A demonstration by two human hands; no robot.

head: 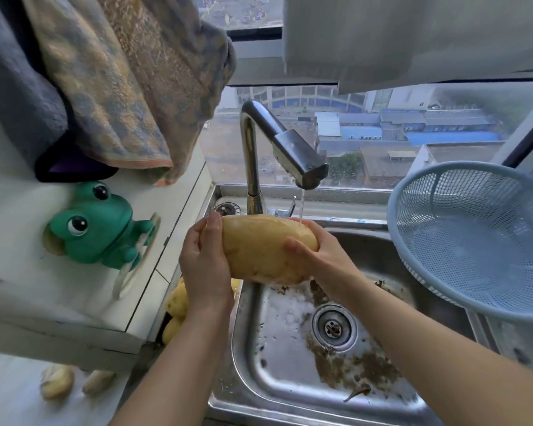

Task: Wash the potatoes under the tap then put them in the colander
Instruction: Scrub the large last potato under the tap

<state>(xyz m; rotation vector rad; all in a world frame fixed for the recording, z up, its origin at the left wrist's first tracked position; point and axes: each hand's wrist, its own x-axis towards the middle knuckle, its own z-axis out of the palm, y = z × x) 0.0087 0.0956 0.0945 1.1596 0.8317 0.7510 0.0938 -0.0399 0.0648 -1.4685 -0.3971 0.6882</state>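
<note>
A large yellow potato (pixel 259 247) is held over the steel sink (pixel 250 358), just below the running tap (pixel 302 167). A thin stream of water falls onto its right end. My left hand (pixel 205 259) grips the potato's left end with curled fingers. My right hand (pixel 314 253) wraps round its right end, thumb on the near side. A light blue plastic colander (pixel 413 210) stands tilted at the sink's right edge, with nothing visible in it. Several more potatoes (pixel 177 302) lie left of the sink, partly hidden by my left arm.
Dirt lies on the sink floor around the drain (pixel 334 327). A green frog holder (pixel 96 226) hangs on the white cabinet at left, under towels (pixel 120 81). Two pale potatoes (pixel 57 381) lie at the bottom left. A window runs behind the tap.
</note>
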